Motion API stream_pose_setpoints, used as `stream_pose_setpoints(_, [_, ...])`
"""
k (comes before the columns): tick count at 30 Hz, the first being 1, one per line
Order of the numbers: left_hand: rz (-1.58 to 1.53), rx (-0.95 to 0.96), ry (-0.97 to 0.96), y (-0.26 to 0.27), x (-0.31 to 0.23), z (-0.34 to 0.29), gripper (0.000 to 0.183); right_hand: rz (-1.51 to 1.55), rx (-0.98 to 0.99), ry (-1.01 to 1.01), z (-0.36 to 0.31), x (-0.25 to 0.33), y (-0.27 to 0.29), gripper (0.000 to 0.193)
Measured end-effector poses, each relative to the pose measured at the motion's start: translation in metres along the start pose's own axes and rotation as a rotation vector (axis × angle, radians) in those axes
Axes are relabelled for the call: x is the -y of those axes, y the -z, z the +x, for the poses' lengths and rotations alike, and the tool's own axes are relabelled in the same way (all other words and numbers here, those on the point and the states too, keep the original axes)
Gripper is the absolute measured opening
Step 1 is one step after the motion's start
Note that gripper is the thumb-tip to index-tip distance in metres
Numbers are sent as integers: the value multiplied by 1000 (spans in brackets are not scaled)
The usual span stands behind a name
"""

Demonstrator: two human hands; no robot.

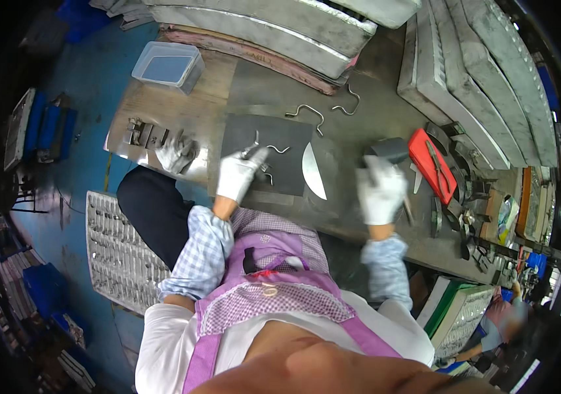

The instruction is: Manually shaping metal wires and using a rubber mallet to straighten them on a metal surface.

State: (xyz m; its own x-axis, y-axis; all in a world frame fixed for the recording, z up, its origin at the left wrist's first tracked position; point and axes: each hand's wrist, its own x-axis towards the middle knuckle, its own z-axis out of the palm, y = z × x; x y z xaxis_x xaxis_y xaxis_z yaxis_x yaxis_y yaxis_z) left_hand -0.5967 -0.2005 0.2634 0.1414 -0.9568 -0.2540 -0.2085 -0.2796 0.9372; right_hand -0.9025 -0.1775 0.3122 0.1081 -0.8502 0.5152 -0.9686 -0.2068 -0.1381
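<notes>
My left hand (241,174), in a white glove, is closed over a dark grey sheet (231,134) on the table. Thin bent metal wire (279,150) sticks out around its fingers; how many pieces there are I cannot make out. Just right of it lies a silver half-moon blade-like plate (313,172). My right hand (382,190), also white-gloved, is smeared by motion beside a dark, rounded block (388,150); whether it touches the block is unclear. Two bent metal rods (306,113) lie beyond the sheet.
Stacked grey panels (260,33) line the far side, with more panels (471,79) at right. A red tray (432,164) holds pliers (438,165). A clear plastic box (169,64), a metal fixture (142,133) and a loose glove (176,152) sit at left. Another person (500,322) is at lower right.
</notes>
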Motion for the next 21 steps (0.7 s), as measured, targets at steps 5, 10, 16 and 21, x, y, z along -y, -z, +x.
stream_pose_setpoints(5, [-926,351,522,-48,-9,-38,53,17,424,-232,-28,71,-91,67])
stream_pose_setpoints(10, [-990,147,503,-55,10,-48,29,738,543,-416,-34,98,-62,66])
stream_pose_setpoints(16, [-972,-106,462,-52,22,-60,19,730,391,-513,-3,146,-35,61])
stream_pose_setpoints(21, [-918,-266,298,-50,13,-55,21,996,500,-574,-11,153,-47,55])
